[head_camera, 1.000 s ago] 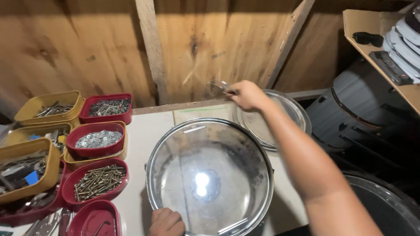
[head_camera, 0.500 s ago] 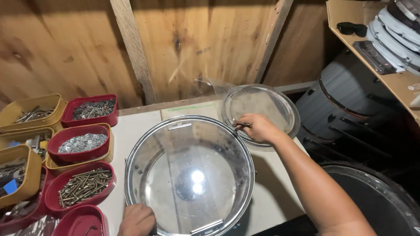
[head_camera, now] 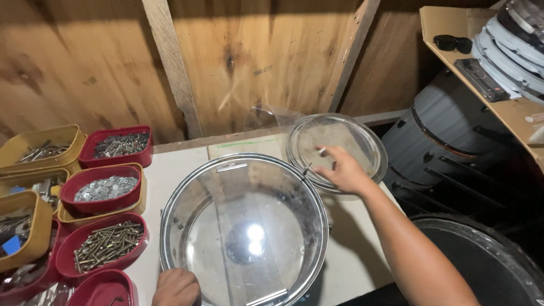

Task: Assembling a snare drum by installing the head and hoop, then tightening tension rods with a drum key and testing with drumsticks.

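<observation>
On table: one drum, two hands.

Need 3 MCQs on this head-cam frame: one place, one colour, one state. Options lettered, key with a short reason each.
1. Where does the left hand rest?
A. on the near rim of the drum
B. in a tray of screws
C. on the shelf

2. What colour is the tray of screws left of the drum?
A. blue
B. red
C. white

3. What state is the right hand in?
A. clenched in a fist
B. gripping a hammer
C. open, fingers spread at the edge of the spare clear drumhead

Answers:
1 A, the hand sits on the metal hoop at the bottom of the frame.
2 B, the tray's rim is plainly red.
3 C, the fingers reach apart over the hoop, with no large tool in the hand.
</observation>
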